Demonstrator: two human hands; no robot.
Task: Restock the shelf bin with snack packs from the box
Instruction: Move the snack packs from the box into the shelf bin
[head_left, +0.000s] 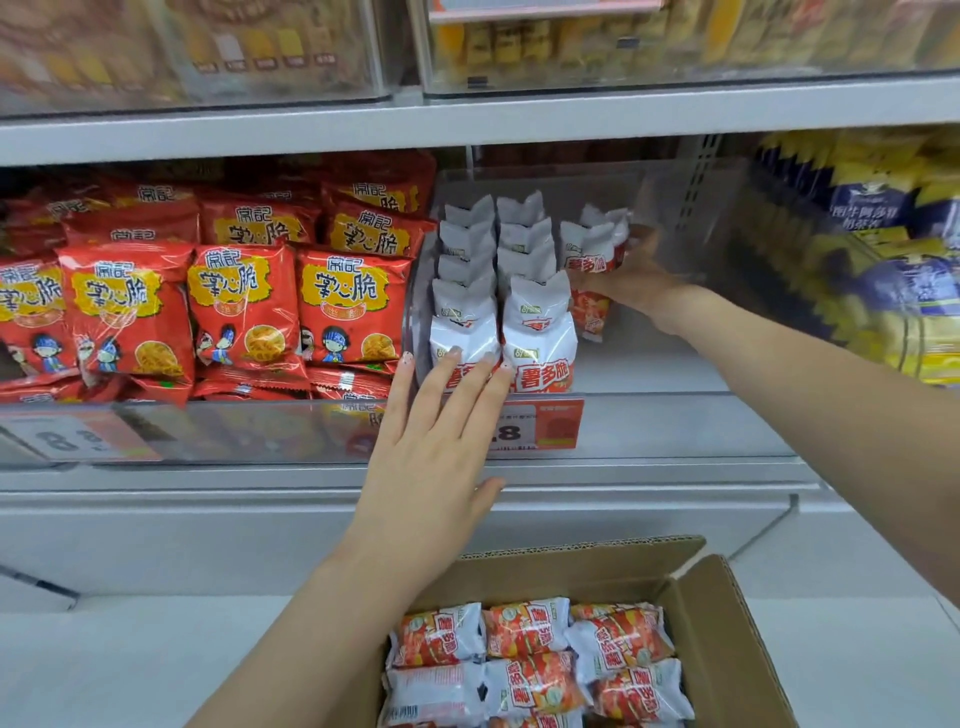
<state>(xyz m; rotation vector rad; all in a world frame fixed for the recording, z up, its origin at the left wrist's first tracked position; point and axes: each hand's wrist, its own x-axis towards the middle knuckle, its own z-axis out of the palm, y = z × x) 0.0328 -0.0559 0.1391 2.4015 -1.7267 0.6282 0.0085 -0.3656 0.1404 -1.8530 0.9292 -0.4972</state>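
Observation:
A clear shelf bin (649, 415) holds two upright rows of white-and-red snack packs (524, 291) on its left side. My right hand (631, 273) reaches deep into the bin and grips a few more of these packs (589, 247), standing them as a third row. With straight fingers, my left hand (441, 447) presses against the bin's front wall before the front packs. Below, an open cardboard box (727, 623) holds several of the same packs (535, 660) lying flat.
Red noodle-snack bags (234, 301) fill the bin to the left. Blue-and-yellow packs (883, 249) fill the bin to the right. An orange price tag (540, 426) hangs on the bin front. Another shelf with clear bins (623, 47) is above.

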